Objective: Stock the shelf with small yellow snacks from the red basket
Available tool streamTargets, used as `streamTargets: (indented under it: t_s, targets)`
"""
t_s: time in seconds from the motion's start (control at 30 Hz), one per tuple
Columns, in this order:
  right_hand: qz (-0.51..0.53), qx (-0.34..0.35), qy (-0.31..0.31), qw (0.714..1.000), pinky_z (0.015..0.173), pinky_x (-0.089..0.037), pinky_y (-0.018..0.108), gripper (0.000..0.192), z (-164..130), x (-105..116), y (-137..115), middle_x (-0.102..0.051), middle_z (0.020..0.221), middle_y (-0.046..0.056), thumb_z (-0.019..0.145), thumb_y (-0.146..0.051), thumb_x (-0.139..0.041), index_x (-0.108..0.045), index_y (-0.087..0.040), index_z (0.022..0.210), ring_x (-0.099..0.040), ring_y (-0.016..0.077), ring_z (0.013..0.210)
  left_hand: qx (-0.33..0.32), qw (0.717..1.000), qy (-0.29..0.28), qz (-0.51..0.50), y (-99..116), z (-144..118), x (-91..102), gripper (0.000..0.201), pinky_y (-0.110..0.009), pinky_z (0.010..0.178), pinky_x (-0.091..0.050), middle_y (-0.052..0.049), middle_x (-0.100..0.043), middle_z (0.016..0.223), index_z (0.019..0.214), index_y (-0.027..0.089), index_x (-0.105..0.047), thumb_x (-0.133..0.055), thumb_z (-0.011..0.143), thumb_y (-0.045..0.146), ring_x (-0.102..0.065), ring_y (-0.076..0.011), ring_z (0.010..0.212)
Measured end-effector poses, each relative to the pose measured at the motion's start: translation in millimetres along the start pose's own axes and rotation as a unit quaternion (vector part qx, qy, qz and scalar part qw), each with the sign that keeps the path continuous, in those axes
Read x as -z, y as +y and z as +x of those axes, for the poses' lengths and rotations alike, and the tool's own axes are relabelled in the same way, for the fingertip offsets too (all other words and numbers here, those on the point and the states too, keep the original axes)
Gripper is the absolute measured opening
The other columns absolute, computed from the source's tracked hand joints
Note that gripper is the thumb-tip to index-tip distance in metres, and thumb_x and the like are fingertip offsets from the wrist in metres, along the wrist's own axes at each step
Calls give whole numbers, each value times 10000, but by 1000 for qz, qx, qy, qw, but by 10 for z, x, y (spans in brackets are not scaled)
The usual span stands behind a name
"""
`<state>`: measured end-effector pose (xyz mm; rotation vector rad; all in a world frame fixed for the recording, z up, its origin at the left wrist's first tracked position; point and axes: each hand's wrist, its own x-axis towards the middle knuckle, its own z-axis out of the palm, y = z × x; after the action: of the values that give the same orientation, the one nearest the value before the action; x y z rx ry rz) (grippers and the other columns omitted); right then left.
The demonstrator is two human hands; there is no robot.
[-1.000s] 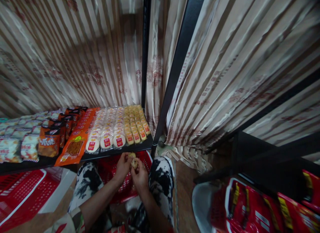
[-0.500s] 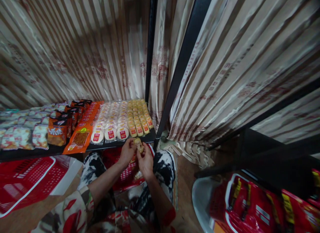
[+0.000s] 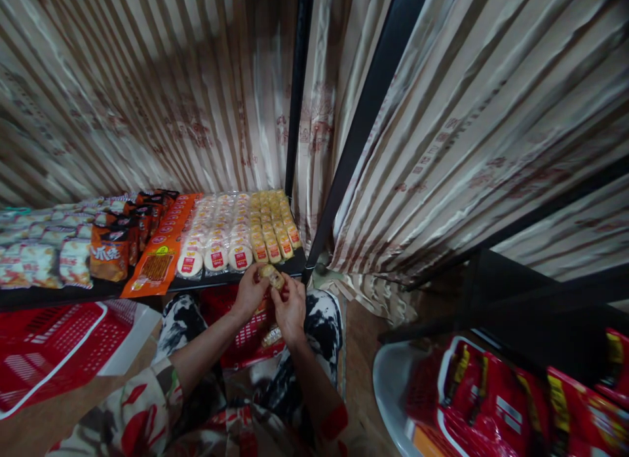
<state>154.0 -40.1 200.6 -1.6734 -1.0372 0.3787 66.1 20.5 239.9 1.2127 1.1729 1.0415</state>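
Between my two hands is a small yellow wrapped snack (image 3: 272, 277), held just in front of the shelf's edge. My left hand (image 3: 249, 293) pinches its left end, and my right hand (image 3: 289, 311) grips the right end with thumb and fingers. Directly behind, rows of similar yellow packets (image 3: 273, 228) lie on the dark shelf (image 3: 194, 282). White round packaged cakes (image 3: 216, 257) sit in rows to their left. Below my hands, between my knees, a red basket (image 3: 246, 336) holds some packets, partly hidden by my forearms.
Orange flat packs (image 3: 156, 264), brown-orange bags (image 3: 109, 253) and white packets (image 3: 37, 264) fill the shelf's left part. A red basket (image 3: 54, 352) stands on the floor at left. Black posts (image 3: 363, 116) rise at the shelf's right end. Red bags (image 3: 506, 404) lie at lower right beside a grey stool (image 3: 388, 385).
The view has shifted slightly. The yellow snack has turned a little in my fingers, and both hands still hold it near the shelf edge.
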Motion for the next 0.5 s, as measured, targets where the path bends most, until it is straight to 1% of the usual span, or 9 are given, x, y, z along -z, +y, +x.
streamTargets:
  t_s: [0.07, 0.17, 0.23, 0.3, 0.37, 0.43, 0.5]
  targets:
    - [-18, -6, 2, 1000, 782, -495, 336, 415, 15, 28, -33, -546, 1028, 75, 757, -304, -580, -590, -239, 1167, -558, 191, 879, -14, 1000, -3, -2, 3, -1, -8, 322, -307, 796, -464, -38, -627, 906, 937, 160, -577, -554, 617, 134, -583, -159, 834]
    - [-32, -23, -7, 999, 753, -494, 328, 425, 40, 47, -86, -543, 952, 61, 754, -293, -575, -587, -226, 1174, -552, 167, 770, -39, 999, -12, 3, 34, -27, -9, 329, -322, 811, -469, -38, -623, 917, 960, 162, -566, -554, 632, 142, -590, -163, 848]
    - [-2, -37, -22, 999, 716, -502, 310, 440, 52, 34, -97, -544, 887, 43, 753, -288, -565, -575, -209, 1186, -541, 144, 691, -71, 997, -15, 25, 65, -64, -3, 342, -329, 827, -469, -39, -611, 946, 981, 166, -567, -538, 642, 131, -590, -163, 868]
    - [57, -52, -33, 996, 693, -511, 296, 457, 55, 4, -85, -559, 857, 33, 751, -289, -556, -558, -195, 1198, -545, 134, 662, -121, 990, -12, 70, 97, -113, 5, 362, -341, 855, -461, -38, -595, 969, 988, 176, -581, -519, 639, 101, -578, -167, 904]
    - [118, -73, -36, 990, 716, -517, 302, 466, 54, -32, -64, -592, 869, 34, 747, -295, -551, -549, -191, 1201, -576, 140, 696, -178, 977, -9, 118, 123, -167, 16, 370, -359, 889, -446, -38, -583, 971, 989, 187, -593, -503, 647, 76, -558, -173, 942]
    - [177, -99, -42, 978, 784, -512, 323, 462, 54, -60, -52, -634, 908, 40, 747, -299, -549, -548, -194, 1197, -613, 155, 773, -230, 961, -15, 152, 139, -218, 27, 362, -376, 916, -433, -43, -574, 975, 991, 194, -595, -480, 675, 61, -538, -177, 971]
    - [253, -130, -57, 957, 859, -490, 340, 455, 58, -73, -59, -662, 988, 49, 742, -300, -558, -555, -199, 1186, -629, 171, 882, -266, 948, -25, 173, 144, -260, 41, 348, -384, 934, -429, -50, -557, 998, 990, 198, -593, -453, 706, 53, -525, -178, 997]
